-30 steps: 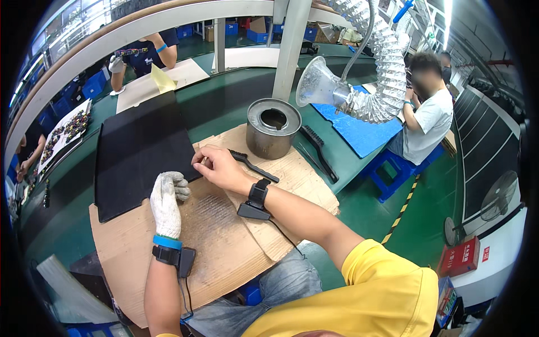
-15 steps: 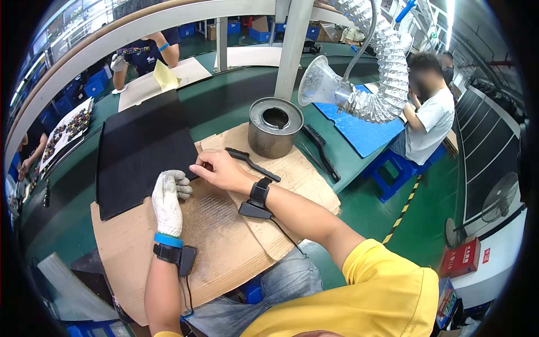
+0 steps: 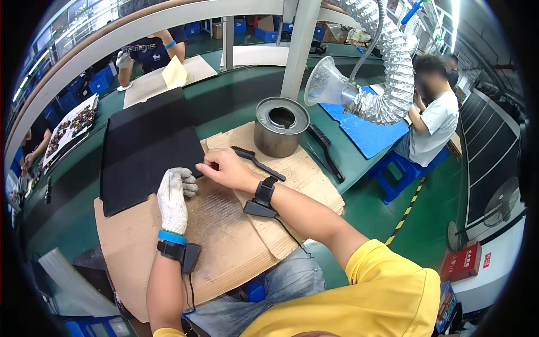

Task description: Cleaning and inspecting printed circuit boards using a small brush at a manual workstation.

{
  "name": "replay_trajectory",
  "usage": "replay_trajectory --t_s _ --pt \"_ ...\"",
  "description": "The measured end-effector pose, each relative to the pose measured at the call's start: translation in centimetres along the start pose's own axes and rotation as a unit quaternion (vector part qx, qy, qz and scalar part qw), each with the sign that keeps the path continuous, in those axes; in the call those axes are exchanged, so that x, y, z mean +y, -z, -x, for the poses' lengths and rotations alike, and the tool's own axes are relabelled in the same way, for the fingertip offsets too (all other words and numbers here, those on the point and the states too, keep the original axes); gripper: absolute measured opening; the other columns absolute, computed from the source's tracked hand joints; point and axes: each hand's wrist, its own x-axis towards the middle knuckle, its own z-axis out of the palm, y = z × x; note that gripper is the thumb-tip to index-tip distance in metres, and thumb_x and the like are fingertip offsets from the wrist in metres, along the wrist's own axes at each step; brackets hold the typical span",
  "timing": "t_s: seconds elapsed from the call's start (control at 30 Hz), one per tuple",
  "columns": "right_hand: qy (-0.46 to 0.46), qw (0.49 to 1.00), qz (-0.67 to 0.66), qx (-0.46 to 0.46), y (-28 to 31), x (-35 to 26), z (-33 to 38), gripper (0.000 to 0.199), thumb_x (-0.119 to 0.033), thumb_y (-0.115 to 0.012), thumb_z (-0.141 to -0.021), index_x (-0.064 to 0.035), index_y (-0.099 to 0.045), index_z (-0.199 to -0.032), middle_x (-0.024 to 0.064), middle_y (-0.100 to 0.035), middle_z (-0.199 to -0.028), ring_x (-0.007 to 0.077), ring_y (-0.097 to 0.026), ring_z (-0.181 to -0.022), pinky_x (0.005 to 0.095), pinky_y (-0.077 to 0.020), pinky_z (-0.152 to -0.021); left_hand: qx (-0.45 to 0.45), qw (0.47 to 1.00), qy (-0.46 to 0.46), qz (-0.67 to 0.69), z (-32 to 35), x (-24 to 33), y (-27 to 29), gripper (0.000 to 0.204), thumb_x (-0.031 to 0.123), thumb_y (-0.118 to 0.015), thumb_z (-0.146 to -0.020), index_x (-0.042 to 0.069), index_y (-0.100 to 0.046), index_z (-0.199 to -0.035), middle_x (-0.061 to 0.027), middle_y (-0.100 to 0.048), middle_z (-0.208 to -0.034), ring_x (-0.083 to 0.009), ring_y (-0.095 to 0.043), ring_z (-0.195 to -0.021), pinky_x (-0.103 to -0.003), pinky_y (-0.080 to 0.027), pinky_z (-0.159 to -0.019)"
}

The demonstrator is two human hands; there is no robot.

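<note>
My left hand (image 3: 175, 199), in a white knit glove, has its fingers curled in over the front edge of a black rectangular mat (image 3: 149, 151). Bare and pinched closed, my right hand (image 3: 227, 170) is just right of the glove, its fingertips close to the gloved ones. Whatever either hand holds, if anything, is hidden or too small to name. Beside my right hand, a black-handled brush (image 3: 258, 163) lies on the worn brown cardboard (image 3: 216, 241). Behind it stands a round metal can (image 3: 277, 137) with a hole in its top.
A second black brush (image 3: 325, 151) lies right of the can. Above hangs a silver flexible duct (image 3: 387, 84) with a clear funnel (image 3: 325, 82). A blue mat (image 3: 368, 126) is farther right, by a seated co-worker (image 3: 435, 123). A metal post (image 3: 300, 56) rises behind the can.
The whole view has shifted slightly, so everything sits a little farther right in the picture. Both hands keep nearly the same pose and place over the cardboard.
</note>
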Motion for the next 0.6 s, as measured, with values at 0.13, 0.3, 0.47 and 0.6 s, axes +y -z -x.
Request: replay_trajectory --t_s 0.13,0.3,0.47,0.6 --pt "0.006 0.999 -0.029 0.029 -0.42 0.43 -0.06 0.023 -0.017 -0.076 -0.095 0.001 -0.068 -0.084 0.014 -0.066 -0.074 0.0228 -0.06 -0.062 0.0369 -0.0493 -0.06 0.0 1.0 0.004 0.007 -0.03 0.0 0.01 0.037 0.037 -0.05 -0.114 0.004 -0.068 -0.108 -0.0031 -0.07 -0.091 -0.008 -0.061 -0.074 -0.025 -0.051 -0.068" --pt "-0.024 0.999 -0.024 -0.011 -0.12 -0.02 -0.08 0.017 -0.014 -0.077 -0.093 0.001 -0.07 -0.094 0.0155 -0.071 -0.086 0.0253 -0.067 -0.072 0.0376 -0.0547 -0.068 -0.001 1.0 0.002 -0.001 0.05 -0.22 0.11 0.037 0.037 -0.049 -0.114 0.005 -0.067 -0.11 -0.0035 -0.07 -0.092 -0.0087 -0.061 -0.074 -0.025 -0.051 -0.067" --pt "-0.046 0.998 -0.017 -0.029 0.07 -0.27 -0.16 0.018 -0.015 -0.076 -0.093 0.0012 -0.07 -0.096 0.0167 -0.071 -0.089 0.0262 -0.069 -0.076 0.0375 -0.0551 -0.069 -0.005 1.0 0.001 -0.009 -0.03 -0.26 0.13 0.037 0.038 -0.049 -0.114 0.006 -0.067 -0.11 -0.0038 -0.071 -0.092 -0.0094 -0.062 -0.074 -0.026 -0.051 -0.067" --pt "-0.007 0.999 -0.009 -0.041 -0.06 -0.45 -0.1 0.018 -0.016 -0.075 -0.094 0.0011 -0.071 -0.097 0.0176 -0.072 -0.089 0.0274 -0.07 -0.078 0.0381 -0.0558 -0.071 0.0 1.0 0.006 -0.007 0.01 -0.17 0.11 0.037 0.038 -0.049 -0.114 0.006 -0.067 -0.11 -0.0037 -0.071 -0.092 -0.0096 -0.062 -0.074 -0.026 -0.051 -0.067"
